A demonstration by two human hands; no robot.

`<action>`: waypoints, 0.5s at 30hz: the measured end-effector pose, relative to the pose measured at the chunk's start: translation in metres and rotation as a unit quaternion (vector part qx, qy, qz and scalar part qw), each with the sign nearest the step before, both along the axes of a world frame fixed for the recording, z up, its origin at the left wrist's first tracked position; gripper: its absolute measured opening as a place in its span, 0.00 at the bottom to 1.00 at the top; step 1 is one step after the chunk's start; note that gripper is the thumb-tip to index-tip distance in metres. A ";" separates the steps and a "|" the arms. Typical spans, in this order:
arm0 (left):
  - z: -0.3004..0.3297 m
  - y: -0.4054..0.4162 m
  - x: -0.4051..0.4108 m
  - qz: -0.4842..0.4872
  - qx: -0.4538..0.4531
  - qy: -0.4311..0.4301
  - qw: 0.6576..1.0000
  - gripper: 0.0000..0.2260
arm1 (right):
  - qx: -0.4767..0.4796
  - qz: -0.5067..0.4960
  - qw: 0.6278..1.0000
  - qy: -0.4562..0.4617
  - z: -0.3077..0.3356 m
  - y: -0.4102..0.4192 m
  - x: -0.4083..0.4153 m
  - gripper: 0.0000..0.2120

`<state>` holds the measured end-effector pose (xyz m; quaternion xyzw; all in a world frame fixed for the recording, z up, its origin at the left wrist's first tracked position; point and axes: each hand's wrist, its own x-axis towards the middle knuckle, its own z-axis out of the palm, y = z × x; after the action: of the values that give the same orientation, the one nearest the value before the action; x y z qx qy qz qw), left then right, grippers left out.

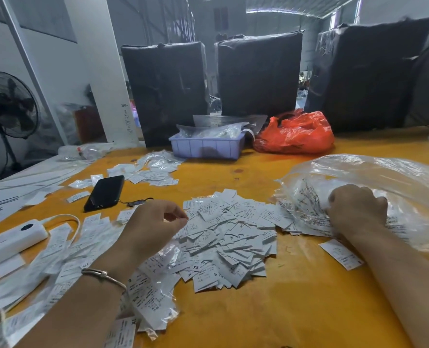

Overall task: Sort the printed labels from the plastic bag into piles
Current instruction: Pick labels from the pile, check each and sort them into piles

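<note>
At the counter's right edge | my right hand (356, 209) grips labels inside the plastic bag (374, 182) | left hand (155, 222) loosely curled, empty | unsorted label heap (233, 237) mid-counter, sorting barely started

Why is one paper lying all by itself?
One label lies alone on the yellow table, near the right forearm and apart from the big heap of labels. It looks strayed from the clear plastic bag that the right hand is reaching into.

Bare forearms, no sleeves, thin metal bangle (104, 275) — left wrist, hands (155, 222) ungloved
</note>
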<state>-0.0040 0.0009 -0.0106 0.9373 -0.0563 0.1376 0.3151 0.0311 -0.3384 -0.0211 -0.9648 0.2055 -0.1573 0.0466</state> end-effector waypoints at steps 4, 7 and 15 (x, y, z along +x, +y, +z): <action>-0.002 -0.002 0.000 -0.008 0.004 0.002 1.000 0.02 | 0.014 -0.001 0.999 -0.039 0.001 -0.002 0.001 0.07; -0.003 -0.003 0.000 -0.010 0.001 0.008 1.000 0.02 | 0.039 0.006 0.995 -0.091 0.000 -0.003 0.000 0.09; -0.005 -0.003 0.001 -0.020 0.006 0.000 1.000 0.02 | 0.040 0.038 0.969 -0.242 0.001 0.005 -0.003 0.07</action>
<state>-0.0032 -0.0023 -0.0151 0.9379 -0.0753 0.1306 0.3125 0.0281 -0.3334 -0.0204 -0.9024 0.1574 -0.3762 0.1391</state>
